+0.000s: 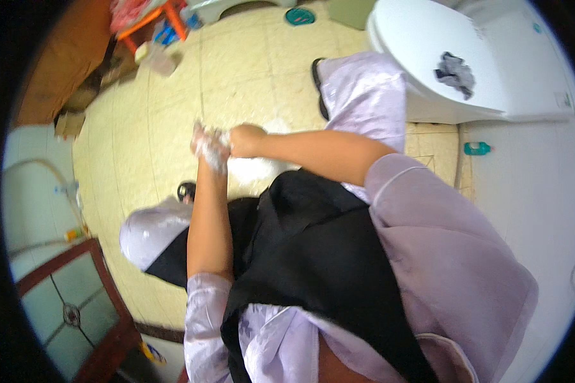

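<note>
Yellow flr (137, 137) rnd foamy L fingers (199, 135)

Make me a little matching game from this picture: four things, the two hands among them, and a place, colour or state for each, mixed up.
Things:
1. Left hand
2. Cloth
3. Right hand
4. Sleeves

Places, colours, states:
A. Lilac
B. Back mostly free of foam
C. Lying on the toilet lid
D. Coated in white foam

Right pairs: 1-D, 2-C, 3-B, 4-A.
</note>
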`<action>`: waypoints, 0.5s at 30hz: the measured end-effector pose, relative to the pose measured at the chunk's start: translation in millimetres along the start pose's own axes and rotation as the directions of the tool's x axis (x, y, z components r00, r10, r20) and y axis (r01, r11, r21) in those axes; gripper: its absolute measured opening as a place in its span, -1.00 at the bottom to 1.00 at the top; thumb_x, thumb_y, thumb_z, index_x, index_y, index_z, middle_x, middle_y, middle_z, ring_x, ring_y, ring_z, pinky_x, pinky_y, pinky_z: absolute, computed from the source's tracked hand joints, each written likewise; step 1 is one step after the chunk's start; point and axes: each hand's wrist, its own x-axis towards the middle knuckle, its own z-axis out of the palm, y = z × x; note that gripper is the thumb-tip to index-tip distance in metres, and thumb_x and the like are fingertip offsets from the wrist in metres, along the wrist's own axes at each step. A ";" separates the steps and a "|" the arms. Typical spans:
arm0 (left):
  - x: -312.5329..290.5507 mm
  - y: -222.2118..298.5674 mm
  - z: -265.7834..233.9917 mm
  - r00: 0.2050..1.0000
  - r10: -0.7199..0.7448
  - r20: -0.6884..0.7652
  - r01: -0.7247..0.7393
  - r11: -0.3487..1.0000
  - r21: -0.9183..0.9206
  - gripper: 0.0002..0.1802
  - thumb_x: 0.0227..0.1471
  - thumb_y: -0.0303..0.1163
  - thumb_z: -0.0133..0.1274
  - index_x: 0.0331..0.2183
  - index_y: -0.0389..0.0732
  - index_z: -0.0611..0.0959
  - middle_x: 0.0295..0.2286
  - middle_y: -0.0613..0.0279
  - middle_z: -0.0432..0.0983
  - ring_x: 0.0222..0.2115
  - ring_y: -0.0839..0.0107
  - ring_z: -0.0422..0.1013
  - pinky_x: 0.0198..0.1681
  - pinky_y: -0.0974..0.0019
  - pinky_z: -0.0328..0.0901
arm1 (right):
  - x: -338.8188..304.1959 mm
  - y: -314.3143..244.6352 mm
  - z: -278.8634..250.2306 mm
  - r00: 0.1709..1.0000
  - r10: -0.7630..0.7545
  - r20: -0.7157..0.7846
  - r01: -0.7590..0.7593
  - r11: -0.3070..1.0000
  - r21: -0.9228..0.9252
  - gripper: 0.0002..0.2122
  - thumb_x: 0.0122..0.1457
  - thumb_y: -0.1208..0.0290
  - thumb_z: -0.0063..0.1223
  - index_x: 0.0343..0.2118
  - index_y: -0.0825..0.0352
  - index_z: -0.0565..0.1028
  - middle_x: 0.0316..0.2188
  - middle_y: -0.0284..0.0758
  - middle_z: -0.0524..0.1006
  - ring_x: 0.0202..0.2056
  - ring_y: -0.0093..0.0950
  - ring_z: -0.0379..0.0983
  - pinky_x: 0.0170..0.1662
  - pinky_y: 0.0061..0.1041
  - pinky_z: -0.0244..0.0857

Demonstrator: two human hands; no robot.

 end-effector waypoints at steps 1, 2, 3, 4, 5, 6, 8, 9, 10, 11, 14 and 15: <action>39.5 -6.6 -31.2 0.992 -0.085 0.098 0.086 0.996 -0.002 -0.45 -0.02 0.02 -0.14 -0.32 -0.37 0.34 -0.44 0.08 0.34 -0.42 0.16 0.31 -0.29 0.08 0.26 | 0.1 -3.1 2.9 0.997 -0.073 -0.011 0.072 0.995 -0.064 -0.74 -0.25 0.33 0.04 -0.48 0.39 0.50 -0.51 -0.08 0.49 -0.45 -0.21 0.45 -0.41 -0.31 0.31; 73.3 -12.9 -47.5 0.962 -0.176 0.207 0.176 0.984 0.018 -0.35 -0.02 0.08 -0.20 -0.22 -0.40 0.30 -0.35 0.05 0.35 -0.31 0.11 0.32 -0.18 0.03 0.23 | -2.3 -1.4 2.1 0.991 -0.131 -0.028 0.126 0.983 -0.130 -0.77 -0.25 0.33 0.04 -0.51 0.37 0.50 -0.50 -0.11 0.50 -0.45 -0.21 0.45 -0.40 -0.30 0.31; 64.6 -21.1 -38.7 0.973 -0.193 0.126 0.202 0.978 -0.059 -0.34 -0.02 0.10 -0.21 -0.22 -0.39 0.31 -0.33 0.05 0.36 -0.30 0.11 0.33 -0.18 0.02 0.23 | -14.1 -2.0 -8.4 0.989 -0.141 -0.032 0.135 0.980 -0.149 -0.78 -0.24 0.35 0.03 -0.50 0.35 0.50 -0.50 -0.12 0.50 -0.43 -0.22 0.45 -0.39 -0.29 0.31; 48.7 -26.4 -30.3 0.976 -0.214 0.034 0.217 0.967 -0.130 -0.33 -0.03 0.12 -0.21 -0.22 -0.37 0.32 -0.30 0.06 0.38 -0.28 0.11 0.34 -0.17 0.02 0.23 | -28.1 -6.7 -18.0 0.987 -0.156 -0.034 0.148 0.976 -0.158 -0.79 -0.22 0.36 0.03 -0.49 0.34 0.49 -0.51 -0.13 0.50 -0.42 -0.23 0.46 -0.38 -0.28 0.31; 38.5 -26.2 -18.4 0.964 -0.235 0.127 0.249 0.961 -0.116 -0.38 -0.02 0.09 -0.20 -0.24 -0.35 0.34 -0.31 0.06 0.38 -0.29 0.12 0.34 -0.19 0.03 0.24 | -26.0 -0.5 -15.8 0.989 -0.133 -0.068 0.119 0.977 -0.179 -0.78 -0.22 0.36 0.03 -0.46 0.34 0.48 -0.50 -0.13 0.50 -0.40 -0.23 0.46 -0.37 -0.29 0.31; 29.3 -25.6 -5.6 0.942 -0.256 0.217 0.282 0.954 -0.099 -0.43 -0.01 0.06 -0.19 -0.26 -0.34 0.36 -0.31 0.07 0.38 -0.30 0.12 0.35 -0.21 0.04 0.25 | -22.4 6.4 -15.3 0.989 -0.112 -0.101 0.090 0.976 -0.200 -0.77 -0.21 0.37 0.03 -0.43 0.34 0.47 -0.49 -0.13 0.50 -0.39 -0.22 0.46 -0.36 -0.29 0.31; 19.4 -22.4 -1.0 0.910 -0.213 0.356 0.244 0.969 -0.045 -0.49 0.03 -0.01 -0.26 -0.26 -0.32 0.37 -0.32 0.06 0.38 -0.31 0.16 0.35 -0.19 0.08 0.25 | -26.8 -2.1 -26.1 0.972 -0.142 -0.189 0.120 0.985 -0.124 -0.73 -0.20 0.38 0.03 -0.37 0.36 0.43 -0.47 -0.12 0.50 -0.37 -0.21 0.45 -0.34 -0.29 0.31; 15.6 -21.0 3.0 0.890 -0.160 0.427 0.177 0.984 0.000 -0.49 0.05 -0.04 -0.34 -0.24 -0.33 0.36 -0.32 0.05 0.38 -0.31 0.19 0.34 -0.16 0.11 0.25 | -28.2 -4.9 -35.9 0.962 -0.192 -0.193 0.166 0.976 -0.143 -0.72 -0.20 0.39 0.03 -0.36 0.36 0.42 -0.47 -0.12 0.50 -0.37 -0.20 0.45 -0.34 -0.29 0.31; 11.7 -20.1 3.0 0.864 -0.110 0.492 0.101 0.994 0.044 -0.49 0.07 -0.08 -0.43 -0.21 -0.34 0.34 -0.33 0.03 0.37 -0.31 0.22 0.33 -0.13 0.15 0.24 | -32.6 -7.8 -45.0 0.950 -0.243 -0.195 0.215 0.964 -0.153 -0.72 -0.20 0.40 0.02 -0.34 0.36 0.41 -0.47 -0.12 0.50 -0.37 -0.20 0.44 -0.34 -0.29 0.31; 11.0 -16.1 -0.5 0.853 -0.132 0.505 0.132 0.991 0.036 -0.51 0.07 -0.08 -0.39 -0.23 -0.33 0.35 -0.32 0.03 0.38 -0.31 0.19 0.34 -0.18 0.15 0.27 | -30.3 -10.8 -54.0 0.964 -0.235 -0.125 0.209 0.959 -0.190 -0.62 -0.19 0.32 0.08 -0.26 0.36 0.37 -0.39 -0.07 0.47 -0.29 -0.19 0.41 -0.27 -0.24 0.28; 21.5 4.8 -12.3 0.807 -0.201 0.556 0.243 0.970 -0.001 -0.55 0.08 -0.07 -0.28 -0.27 -0.30 0.39 -0.30 0.04 0.40 -0.33 0.12 0.38 -0.31 0.13 0.34 | -24.4 -20.8 -87.1 0.944 -0.212 -0.253 0.103 0.918 -0.383 -0.52 -0.22 0.20 0.15 -0.24 0.39 0.37 -0.29 -0.02 0.42 -0.19 -0.19 0.35 -0.18 -0.17 0.23; 25.6 11.9 -13.8 0.817 -0.157 0.555 0.205 0.978 -0.025 -0.59 0.07 -0.09 -0.22 -0.26 -0.28 0.39 -0.33 0.05 0.40 -0.34 0.13 0.37 -0.36 0.15 0.36 | -18.7 -17.7 -112.1 0.913 -0.201 -0.355 0.064 0.930 -0.361 -0.50 -0.25 0.09 0.19 -0.31 0.41 0.42 -0.21 0.00 0.37 -0.12 -0.17 0.29 -0.12 -0.11 0.17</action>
